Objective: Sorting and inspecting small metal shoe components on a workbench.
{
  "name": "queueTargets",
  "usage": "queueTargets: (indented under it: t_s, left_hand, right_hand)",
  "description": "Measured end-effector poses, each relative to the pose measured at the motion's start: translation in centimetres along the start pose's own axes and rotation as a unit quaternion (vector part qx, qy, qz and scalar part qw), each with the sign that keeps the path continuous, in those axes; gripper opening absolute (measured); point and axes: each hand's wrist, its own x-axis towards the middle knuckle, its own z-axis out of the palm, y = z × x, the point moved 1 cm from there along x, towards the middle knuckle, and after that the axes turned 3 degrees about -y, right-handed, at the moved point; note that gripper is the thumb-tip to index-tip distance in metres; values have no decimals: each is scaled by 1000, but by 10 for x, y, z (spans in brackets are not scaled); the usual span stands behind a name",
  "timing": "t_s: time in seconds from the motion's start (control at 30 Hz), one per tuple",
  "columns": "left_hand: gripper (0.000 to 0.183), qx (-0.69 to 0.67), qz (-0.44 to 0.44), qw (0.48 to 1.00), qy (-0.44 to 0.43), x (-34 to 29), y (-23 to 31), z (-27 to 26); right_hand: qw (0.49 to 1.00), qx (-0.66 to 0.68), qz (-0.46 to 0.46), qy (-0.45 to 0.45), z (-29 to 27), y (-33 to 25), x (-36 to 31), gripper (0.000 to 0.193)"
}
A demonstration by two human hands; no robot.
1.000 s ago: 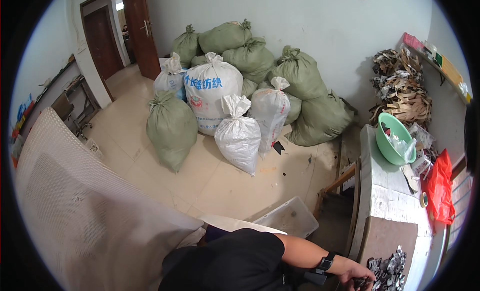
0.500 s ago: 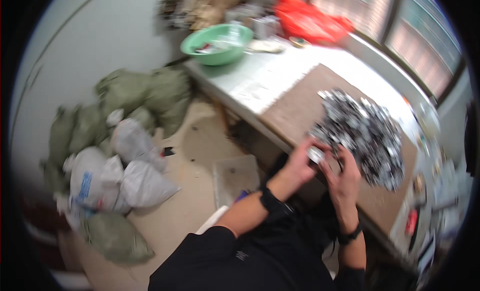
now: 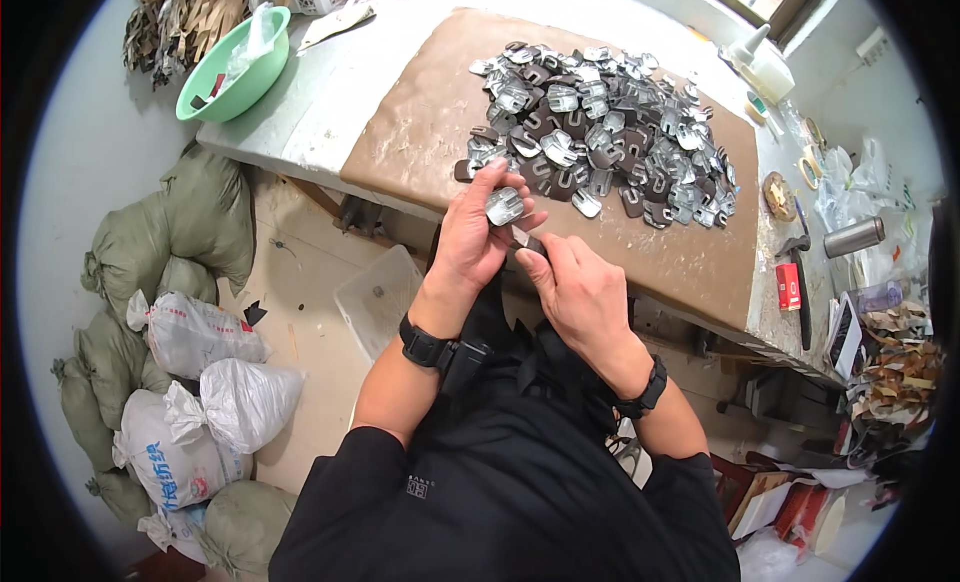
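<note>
My left hand [image 3: 466, 234] holds a shiny silver slotted metal plate [image 3: 504, 208], shaped like a buckle, between thumb and fingers. Just below that plate, my right hand [image 3: 588, 290] grips a small knife [image 3: 526, 242] with a short blade. The blade points toward the left hand's fingers; whether it touches the plate I cannot tell. Beyond both hands lies a wide heap of similar slotted plates [image 3: 600, 132], some silver side up, others dark brown. The heap rests on a brown mat [image 3: 410, 122] covering part of the white table [image 3: 320, 102].
A green basin [image 3: 238, 87] stands at the table's far left. Tape rolls, a metal cylinder [image 3: 855, 238], a red box [image 3: 788, 286] and a hammer [image 3: 797, 257] crowd the right side. Stuffed green sacks [image 3: 205, 212] and white bags [image 3: 250, 402] fill the left floor.
My view has turned, so the table and heap now appear farther left and sharper. Both hands stay close together; the silver plate and the knife blade now show clearly.
</note>
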Motion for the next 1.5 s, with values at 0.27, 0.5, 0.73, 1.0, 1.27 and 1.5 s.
queueTargets:
  t_s: [0.27,0.5,0.73,1.0,1.27,1.5]
  left_hand:
    - [21,122,4,992,-42,-5,5,1]
    - [19,1,74,996,-46,-2,-6,3]
    - [17,55,177,982,-45,-3,7,-6]
    - [21,119,213,969,-39,-1,1,-1]
    - [20,154,190,970,-10,-3,2,1]
    - [18,-34,28,999,22,-3,-3,-3]
  right_hand:
    - [999,-10,-37,-12,6,-2,6,29]
    - [970,216,100,-45,34,0,2,29]
    - [906,357,187,-129,7,-2,6,31]
    - [736,556,326,-207,7,2,13,33]
    - [674,610,353,-222,17,14,10,27]
    - [996,90,0,8,22,5,7,22]
